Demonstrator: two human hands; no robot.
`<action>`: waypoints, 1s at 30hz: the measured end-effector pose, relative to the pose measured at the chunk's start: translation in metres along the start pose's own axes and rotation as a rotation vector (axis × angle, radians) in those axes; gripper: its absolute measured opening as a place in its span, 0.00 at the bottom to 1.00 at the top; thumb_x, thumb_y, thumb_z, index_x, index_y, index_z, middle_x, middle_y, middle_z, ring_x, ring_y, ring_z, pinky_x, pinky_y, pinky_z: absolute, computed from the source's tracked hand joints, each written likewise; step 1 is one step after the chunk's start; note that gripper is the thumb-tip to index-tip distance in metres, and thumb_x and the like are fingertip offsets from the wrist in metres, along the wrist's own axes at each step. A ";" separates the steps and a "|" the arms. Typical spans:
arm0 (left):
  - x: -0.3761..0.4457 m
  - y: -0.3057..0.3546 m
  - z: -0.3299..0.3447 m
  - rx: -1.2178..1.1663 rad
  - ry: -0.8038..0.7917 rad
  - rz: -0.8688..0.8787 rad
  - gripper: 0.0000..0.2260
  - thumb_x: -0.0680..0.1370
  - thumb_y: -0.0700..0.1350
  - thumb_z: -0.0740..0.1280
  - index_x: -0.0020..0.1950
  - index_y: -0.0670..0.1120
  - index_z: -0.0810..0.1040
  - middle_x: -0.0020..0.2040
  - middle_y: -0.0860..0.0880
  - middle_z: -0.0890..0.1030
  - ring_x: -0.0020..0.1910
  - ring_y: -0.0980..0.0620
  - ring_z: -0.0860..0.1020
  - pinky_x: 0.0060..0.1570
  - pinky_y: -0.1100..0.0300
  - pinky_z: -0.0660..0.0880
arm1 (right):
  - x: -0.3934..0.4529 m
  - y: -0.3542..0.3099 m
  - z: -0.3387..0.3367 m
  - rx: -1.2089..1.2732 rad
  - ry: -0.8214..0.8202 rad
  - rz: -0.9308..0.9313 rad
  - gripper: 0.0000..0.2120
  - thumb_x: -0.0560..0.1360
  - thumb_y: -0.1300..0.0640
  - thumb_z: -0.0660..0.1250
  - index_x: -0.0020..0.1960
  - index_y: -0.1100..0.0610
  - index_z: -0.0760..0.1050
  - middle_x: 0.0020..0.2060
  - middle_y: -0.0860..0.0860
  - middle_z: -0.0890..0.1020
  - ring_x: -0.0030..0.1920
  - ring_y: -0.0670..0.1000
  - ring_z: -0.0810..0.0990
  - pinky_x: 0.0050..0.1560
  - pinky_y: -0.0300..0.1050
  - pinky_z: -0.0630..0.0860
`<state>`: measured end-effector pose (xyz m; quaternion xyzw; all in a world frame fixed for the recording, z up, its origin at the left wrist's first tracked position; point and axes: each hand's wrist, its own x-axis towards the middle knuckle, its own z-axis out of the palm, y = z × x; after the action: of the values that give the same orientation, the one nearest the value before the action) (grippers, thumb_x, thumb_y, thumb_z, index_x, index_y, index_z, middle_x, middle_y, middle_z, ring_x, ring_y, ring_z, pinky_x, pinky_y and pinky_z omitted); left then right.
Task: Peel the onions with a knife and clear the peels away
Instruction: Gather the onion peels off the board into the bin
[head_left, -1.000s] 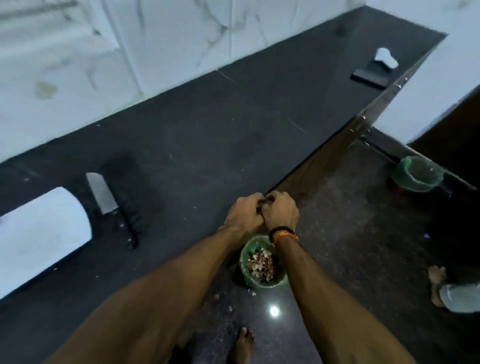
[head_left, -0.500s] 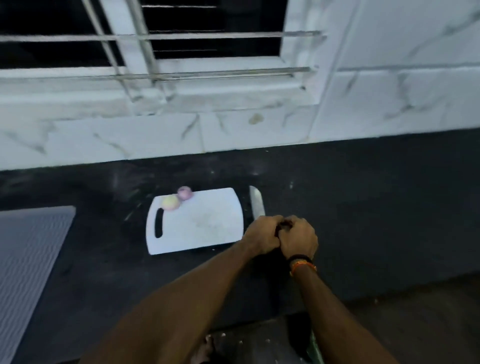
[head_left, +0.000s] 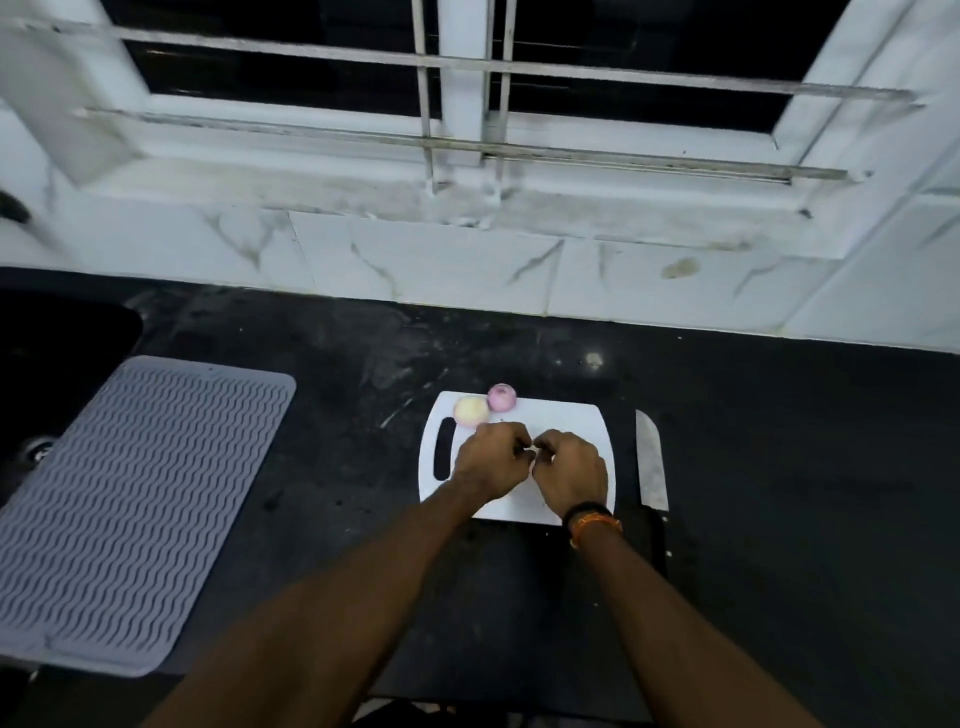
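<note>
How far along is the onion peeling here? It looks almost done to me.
Nearly. Two peeled onions, a pale one and a purple one, sit at the far corner of the white cutting board. The knife lies unused on the counter beside it. The left hand and right hand are over the board, fingers curled together, possibly pinching scraps; I cannot tell. What remains is final tidying.

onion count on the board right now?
2. A pale peeled onion at the cutting board's far-left corner, and a purple onion touching its right side at the far edge. The hands could hide another.
</note>
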<state>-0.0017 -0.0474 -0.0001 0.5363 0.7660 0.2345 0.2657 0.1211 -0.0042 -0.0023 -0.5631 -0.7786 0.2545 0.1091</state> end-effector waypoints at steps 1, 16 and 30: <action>0.003 -0.007 -0.004 0.015 0.042 -0.038 0.10 0.78 0.48 0.69 0.56 0.46 0.82 0.52 0.47 0.85 0.52 0.45 0.82 0.52 0.51 0.79 | 0.006 -0.005 0.003 -0.003 -0.002 -0.017 0.12 0.76 0.59 0.65 0.57 0.54 0.82 0.53 0.53 0.84 0.55 0.57 0.81 0.54 0.47 0.75; 0.045 -0.059 -0.035 0.117 0.061 -0.207 0.33 0.71 0.47 0.78 0.73 0.45 0.70 0.69 0.42 0.72 0.67 0.42 0.71 0.67 0.50 0.68 | 0.083 -0.028 0.022 0.024 -0.184 -0.117 0.32 0.74 0.60 0.72 0.75 0.55 0.66 0.71 0.56 0.69 0.67 0.59 0.72 0.67 0.51 0.71; 0.038 -0.049 -0.014 -0.035 0.113 -0.148 0.27 0.68 0.45 0.79 0.64 0.42 0.77 0.60 0.42 0.78 0.60 0.43 0.75 0.59 0.53 0.72 | 0.081 -0.011 0.019 -0.137 -0.159 -0.210 0.23 0.75 0.52 0.70 0.68 0.55 0.71 0.61 0.57 0.75 0.59 0.58 0.76 0.57 0.51 0.76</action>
<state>-0.0561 -0.0283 -0.0273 0.4597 0.8130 0.2574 0.2481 0.0755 0.0640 -0.0216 -0.4628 -0.8549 0.2319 0.0345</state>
